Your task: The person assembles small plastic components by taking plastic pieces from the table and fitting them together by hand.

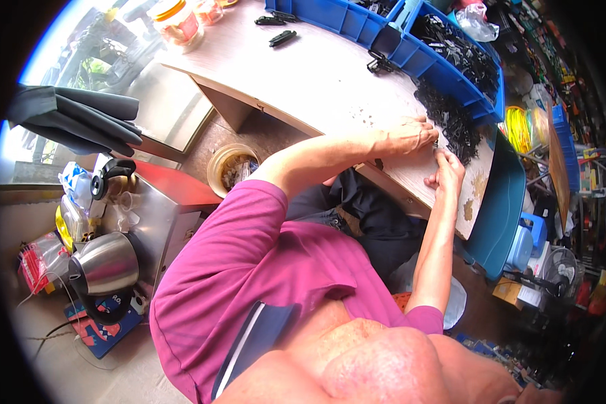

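Observation:
Close together at the table's right side, both my hands are bent in a pinch. My left hand (411, 135) reaches across from the left, its fingertips touching the edge of a heap of small black plastic parts (454, 124). Just nearer to me, my right hand (448, 172) has its fingers curled and its thumb side turned to the left hand. Something small and dark shows between the two sets of fingertips, too small to name. The heap lies on the pale wooden table (316, 81), against a blue plastic bin (417, 57) filled with more black parts.
Several black pieces (283, 38) lie at the table's far side, near lidded jars (175, 27). A dark teal bin (498, 202) stands beyond the right edge. Left of me are a bucket (225, 168), a steel kettle (108, 262) and a red-topped cabinet (175, 182).

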{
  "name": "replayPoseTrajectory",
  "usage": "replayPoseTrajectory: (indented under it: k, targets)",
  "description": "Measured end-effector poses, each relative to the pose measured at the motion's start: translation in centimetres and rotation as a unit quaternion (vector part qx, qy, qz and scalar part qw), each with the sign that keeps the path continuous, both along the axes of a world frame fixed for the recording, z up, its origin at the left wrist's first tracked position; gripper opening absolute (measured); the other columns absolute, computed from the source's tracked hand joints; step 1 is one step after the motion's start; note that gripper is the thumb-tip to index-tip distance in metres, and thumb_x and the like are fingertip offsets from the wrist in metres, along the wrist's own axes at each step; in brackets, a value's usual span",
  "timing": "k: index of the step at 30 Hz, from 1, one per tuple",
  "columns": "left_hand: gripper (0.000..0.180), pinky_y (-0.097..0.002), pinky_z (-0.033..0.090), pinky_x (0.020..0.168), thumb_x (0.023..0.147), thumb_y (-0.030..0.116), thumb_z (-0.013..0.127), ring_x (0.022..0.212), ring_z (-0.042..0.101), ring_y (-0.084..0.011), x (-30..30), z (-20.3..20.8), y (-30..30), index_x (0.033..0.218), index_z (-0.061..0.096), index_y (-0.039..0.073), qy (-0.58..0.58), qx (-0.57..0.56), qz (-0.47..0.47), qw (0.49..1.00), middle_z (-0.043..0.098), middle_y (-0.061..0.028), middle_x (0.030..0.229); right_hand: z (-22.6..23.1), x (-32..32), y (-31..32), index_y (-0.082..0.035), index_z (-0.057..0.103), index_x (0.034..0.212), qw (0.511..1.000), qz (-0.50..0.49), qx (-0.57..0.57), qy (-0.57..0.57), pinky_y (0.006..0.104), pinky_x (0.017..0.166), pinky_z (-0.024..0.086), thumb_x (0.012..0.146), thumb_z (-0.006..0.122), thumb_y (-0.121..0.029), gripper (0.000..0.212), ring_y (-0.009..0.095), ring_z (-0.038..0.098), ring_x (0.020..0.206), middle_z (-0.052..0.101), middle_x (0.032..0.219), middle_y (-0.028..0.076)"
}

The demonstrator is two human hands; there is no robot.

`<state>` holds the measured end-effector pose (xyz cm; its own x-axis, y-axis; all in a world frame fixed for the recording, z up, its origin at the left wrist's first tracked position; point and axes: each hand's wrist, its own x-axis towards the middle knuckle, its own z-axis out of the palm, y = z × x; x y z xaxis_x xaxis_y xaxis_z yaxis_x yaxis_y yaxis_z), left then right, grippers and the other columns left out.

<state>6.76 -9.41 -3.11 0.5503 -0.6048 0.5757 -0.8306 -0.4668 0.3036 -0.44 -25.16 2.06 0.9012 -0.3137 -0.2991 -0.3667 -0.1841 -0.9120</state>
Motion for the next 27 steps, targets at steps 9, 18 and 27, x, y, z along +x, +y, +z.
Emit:
replayPoseTrajectory:
  k: [9,18,27]
  targets:
    - [0.024,-0.0399,0.05,0.056,0.087,0.023,0.056,0.058,0.065,-0.0266,-2.2,0.8,-1.4,0.086,0.065,0.001,0.375,-0.273,0.025,0.886,0.068,-0.0116,0.069,-0.5,-1.1,-0.9,-0.008,0.062,0.09,0.992,0.074,0.061,-0.088,0.0281,0.038,0.044,0.088,0.071,-0.027,0.021,0.009,0.04,0.035,0.039,0.045,-0.003]
    - [0.02,-0.0269,0.044,0.046,0.084,0.022,0.059,0.051,0.055,-0.0118,-3.4,2.4,0.0,0.081,0.064,0.003,0.625,-0.346,-0.018,0.7,0.064,-0.0052,0.067,-0.5,-1.6,-1.1,-0.007,0.061,0.098,0.985,0.099,0.097,-0.1,0.0289,0.039,0.044,0.088,0.069,-0.025,0.022,0.01,0.041,0.036,0.039,0.045,-0.002]
    - [0.024,-0.0257,0.045,0.045,0.093,0.027,0.055,0.049,0.055,-0.0104,-5.8,3.1,1.9,0.091,0.062,0.004,0.637,-0.373,-0.048,0.673,0.065,-0.0057,0.069,-1.2,-1.8,0.1,-0.002,0.06,0.097,0.972,0.136,0.126,-0.145,0.0273,0.04,0.045,0.089,0.067,-0.019,0.02,0.01,0.043,0.037,0.045,0.048,0.0]
